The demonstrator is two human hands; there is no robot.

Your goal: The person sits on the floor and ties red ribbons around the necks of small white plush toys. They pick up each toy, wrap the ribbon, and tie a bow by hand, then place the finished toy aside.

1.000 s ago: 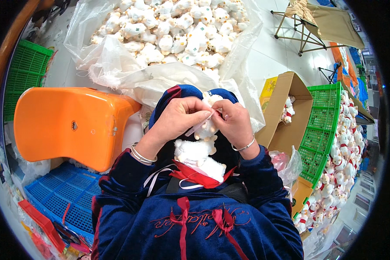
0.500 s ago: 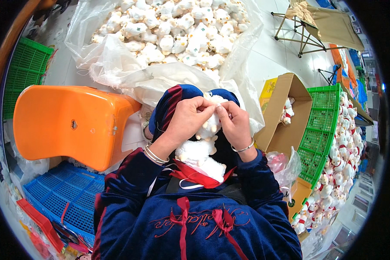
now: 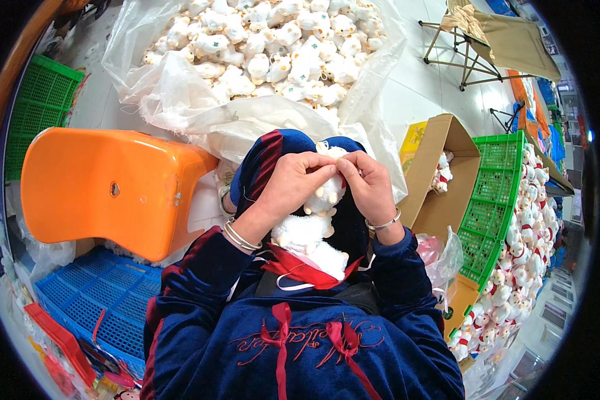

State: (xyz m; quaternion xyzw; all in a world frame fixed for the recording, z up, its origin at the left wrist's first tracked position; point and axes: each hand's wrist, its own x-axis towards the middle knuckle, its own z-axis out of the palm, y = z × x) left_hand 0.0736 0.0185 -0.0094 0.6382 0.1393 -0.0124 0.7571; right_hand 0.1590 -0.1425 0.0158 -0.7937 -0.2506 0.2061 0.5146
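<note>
A small white plush toy (image 3: 327, 196) is between my hands above my lap. My left hand (image 3: 292, 185) is closed, thumb and forefinger pinched at the toy's upper part. From the other side, my right hand (image 3: 372, 189) pinches at the same spot, its fingertips meeting those of the left. Whether a thread or other small piece lies between the fingertips is too small to make out. More white plush toys (image 3: 296, 232) lie on my lap below, next to red fabric (image 3: 301, 272) with a white cord.
Ahead, a clear plastic bag (image 3: 180, 100) spreads around a heap of white plush toys (image 3: 273, 47). An orange stool (image 3: 100, 187) and blue crate (image 3: 107, 287) are at left. At right stand a cardboard box (image 3: 440, 167), a green crate (image 3: 493, 200) and toys with red scarves (image 3: 523, 247).
My right hand and wrist have shifted slightly right, and its thumb and forefinger have straightened somewhat. The left hand stays almost in place on the toy.
</note>
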